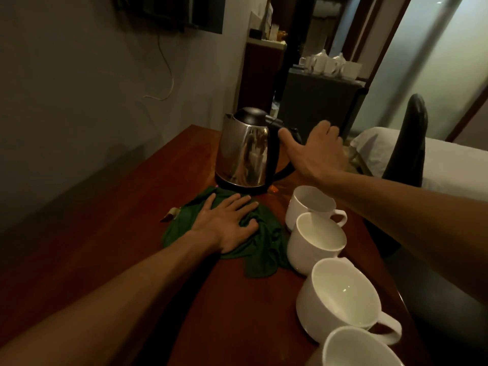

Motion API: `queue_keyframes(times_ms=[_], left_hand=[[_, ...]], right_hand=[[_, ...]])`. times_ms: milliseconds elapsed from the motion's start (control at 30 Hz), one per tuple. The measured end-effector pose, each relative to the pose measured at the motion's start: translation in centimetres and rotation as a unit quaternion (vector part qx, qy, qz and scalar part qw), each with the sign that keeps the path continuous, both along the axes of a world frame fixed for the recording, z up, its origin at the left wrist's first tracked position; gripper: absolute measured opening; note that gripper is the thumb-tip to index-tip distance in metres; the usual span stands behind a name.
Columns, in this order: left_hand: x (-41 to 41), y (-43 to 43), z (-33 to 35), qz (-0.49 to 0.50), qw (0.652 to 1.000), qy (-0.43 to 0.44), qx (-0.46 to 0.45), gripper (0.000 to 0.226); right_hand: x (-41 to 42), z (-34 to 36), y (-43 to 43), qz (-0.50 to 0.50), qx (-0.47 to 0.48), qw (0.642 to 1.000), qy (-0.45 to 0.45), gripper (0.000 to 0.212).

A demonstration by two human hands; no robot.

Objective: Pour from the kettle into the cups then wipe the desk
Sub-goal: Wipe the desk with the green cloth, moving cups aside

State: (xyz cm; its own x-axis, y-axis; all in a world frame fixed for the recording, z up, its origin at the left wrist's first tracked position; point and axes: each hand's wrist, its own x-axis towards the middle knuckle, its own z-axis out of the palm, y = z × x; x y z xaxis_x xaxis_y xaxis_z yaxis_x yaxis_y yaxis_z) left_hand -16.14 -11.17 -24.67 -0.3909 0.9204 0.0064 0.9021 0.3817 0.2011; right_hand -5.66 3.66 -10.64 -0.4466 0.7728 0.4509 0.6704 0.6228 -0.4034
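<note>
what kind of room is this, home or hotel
Most likely a hotel room: a bed with white linen beside the desk, a kettle with matching white cups, and more white crockery on a dark cabinet behind.

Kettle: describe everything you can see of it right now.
The kettle is shiny metal with a black lid, black handle and black base, its spout pointing left. It stands upright, lid shut, at the far end of the wooden desk. The green cloth reaches its front edge. The right hand is open at the handle, thumb on or nearly on it, not yet gripping.
</note>
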Motion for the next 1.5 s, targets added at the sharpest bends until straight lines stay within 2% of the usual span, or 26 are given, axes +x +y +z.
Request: queue_keyframes(times_ms=[167,267,433,567,733,933,1100,1267,1500], left_hand=[[-3.0,-2.8,0.0,0.026,1.000,0.007,-0.011,0.069],[-5.2,-4.1,-0.1,0.059,0.998,0.009,-0.006,0.077],[-8.7,-4.2,-0.3,0.092,0.996,0.013,-0.006,0.091],[-12.1,-4.2,-0.2,0.123,0.992,0.011,-0.012,0.095],[-15.3,-3.8,-0.5,0.176,0.984,0.015,-0.003,0.073],[-14.9,-3.9,-0.7,0.180,0.984,0.012,0.001,0.069],[-11.6,-4.4,-0.5,0.163,0.986,0.011,-0.027,0.088],[-7.3,-3.4,0.0,0.160,0.987,0.008,0.011,0.084],[-5.9,2.0,0.0,0.223,0.974,-0.006,0.032,0.116]], right_hand=[[-0.9,0.2,-0.5,0.045,0.019,0.998,0.041,0.069],[-1.8,0.1,-0.5,0.064,0.017,0.998,0.004,0.073],[-3.3,-0.5,0.7,0.071,-0.075,0.994,-0.045,0.080],[-3.4,-0.9,2.3,0.096,-0.094,0.990,-0.041,0.058],[-3.2,-0.9,4.5,0.124,-0.055,0.990,-0.047,0.031],[-3.1,-1.3,6.1,0.116,-0.028,0.993,-0.019,0.032],[-2.3,-1.1,7.6,0.088,-0.036,0.995,-0.016,0.034],[-1.0,-0.8,8.7,0.072,-0.050,0.996,-0.033,0.034],[-0.5,-0.8,9.1,0.081,-0.044,0.995,-0.034,0.031]])
